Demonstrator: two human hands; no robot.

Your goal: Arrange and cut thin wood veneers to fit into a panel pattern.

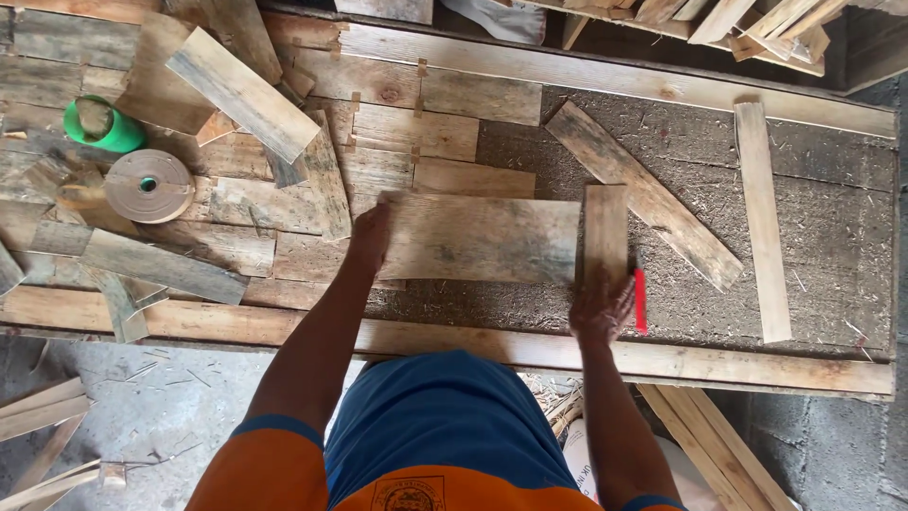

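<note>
Wooden panel part-laid: boards cover the bench's (pixel 832 237) left portion, right portion bare. Left hand (pixel 371 237), fingers flat, presses the wide plank (pixel 478 238); right hand (pixel 602 308) holds a narrow slat (pixel 605 227) alongside, grip blurred, beside a red pencil (pixel 640 298).

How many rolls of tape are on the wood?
2, both at the left: a green roll near the top-left corner, and a brown paper roll lying flat just below it. More might hide under the loose planks.
</note>
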